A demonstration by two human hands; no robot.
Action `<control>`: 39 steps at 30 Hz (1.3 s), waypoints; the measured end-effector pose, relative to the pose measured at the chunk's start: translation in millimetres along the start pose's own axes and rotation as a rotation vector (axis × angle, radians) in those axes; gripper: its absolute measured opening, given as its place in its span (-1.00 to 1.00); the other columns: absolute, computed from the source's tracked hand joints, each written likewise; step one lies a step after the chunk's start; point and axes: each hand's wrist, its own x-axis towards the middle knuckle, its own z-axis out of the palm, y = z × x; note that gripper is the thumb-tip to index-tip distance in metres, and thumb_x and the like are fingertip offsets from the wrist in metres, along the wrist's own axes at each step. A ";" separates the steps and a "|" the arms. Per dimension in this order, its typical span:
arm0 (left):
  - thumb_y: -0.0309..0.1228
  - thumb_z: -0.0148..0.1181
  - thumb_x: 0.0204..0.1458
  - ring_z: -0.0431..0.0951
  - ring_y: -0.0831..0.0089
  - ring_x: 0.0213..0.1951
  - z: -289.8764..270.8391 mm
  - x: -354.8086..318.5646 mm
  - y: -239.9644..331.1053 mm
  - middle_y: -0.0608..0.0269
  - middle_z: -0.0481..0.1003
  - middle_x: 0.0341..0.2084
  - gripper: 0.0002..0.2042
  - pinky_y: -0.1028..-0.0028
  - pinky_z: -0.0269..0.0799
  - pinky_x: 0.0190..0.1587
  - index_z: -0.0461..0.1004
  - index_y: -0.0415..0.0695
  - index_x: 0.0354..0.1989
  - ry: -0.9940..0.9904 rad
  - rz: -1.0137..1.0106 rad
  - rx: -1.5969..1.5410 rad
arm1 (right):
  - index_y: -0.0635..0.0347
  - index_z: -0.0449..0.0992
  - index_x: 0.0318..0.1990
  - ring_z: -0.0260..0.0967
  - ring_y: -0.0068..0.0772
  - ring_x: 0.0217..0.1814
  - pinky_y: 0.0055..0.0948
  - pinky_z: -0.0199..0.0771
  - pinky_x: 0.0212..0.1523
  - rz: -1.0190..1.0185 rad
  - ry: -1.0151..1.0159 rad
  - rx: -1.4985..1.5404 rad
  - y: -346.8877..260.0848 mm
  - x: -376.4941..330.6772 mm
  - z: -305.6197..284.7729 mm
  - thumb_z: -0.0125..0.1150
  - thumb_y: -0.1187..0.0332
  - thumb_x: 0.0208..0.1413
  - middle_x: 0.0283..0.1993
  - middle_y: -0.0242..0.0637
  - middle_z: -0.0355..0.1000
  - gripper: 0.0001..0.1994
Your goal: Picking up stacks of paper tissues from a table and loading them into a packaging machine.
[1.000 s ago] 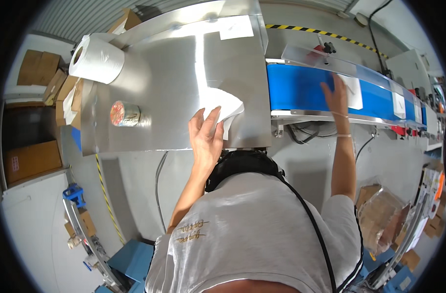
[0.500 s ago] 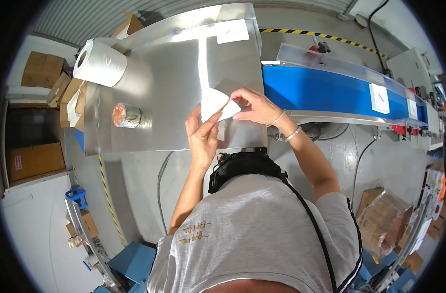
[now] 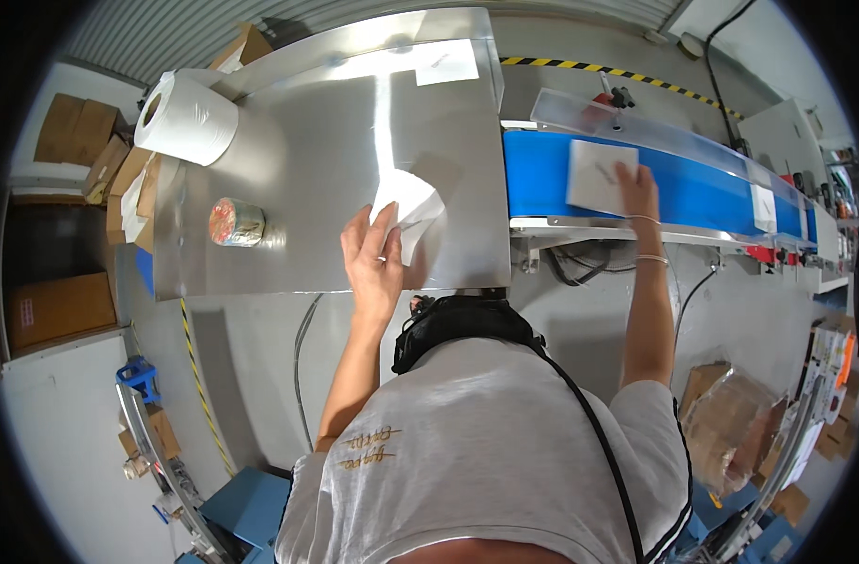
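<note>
My left hand is closed around a fanned stack of thin white sheets, held just above the steel table. Over to the right, my slightly blurred right hand grips the right edge of a white square sheet with a small grey mark. That sheet lies at or just over the blue conveyor belt; whether it touches the belt I cannot tell. Farther along the belt is another white sheet.
A large white roll and a tape roll are on the table's left side. Near its back edge lies a marked white sheet. A clear guard runs along the belt's far side. Cardboard boxes are at left.
My right hand has moved right, away from the stack, and now has a square sheet at the belt. My left hand still grips the stack. The sheet farther along the belt has travelled right.
</note>
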 end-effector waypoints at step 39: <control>-0.61 0.13 -0.03 0.49 0.06 -0.25 9.7 23.6 11.3 0.02 0.46 -0.29 -0.76 0.27 0.39 -0.17 0.46 -0.16 -0.15 -0.031 -0.006 0.083 | 0.17 0.46 -0.09 0.46 -0.09 -0.25 -0.27 0.45 -0.18 0.074 0.226 -0.177 58.7 65.7 -73.7 0.32 0.05 -0.05 -0.26 -0.10 0.51 -0.54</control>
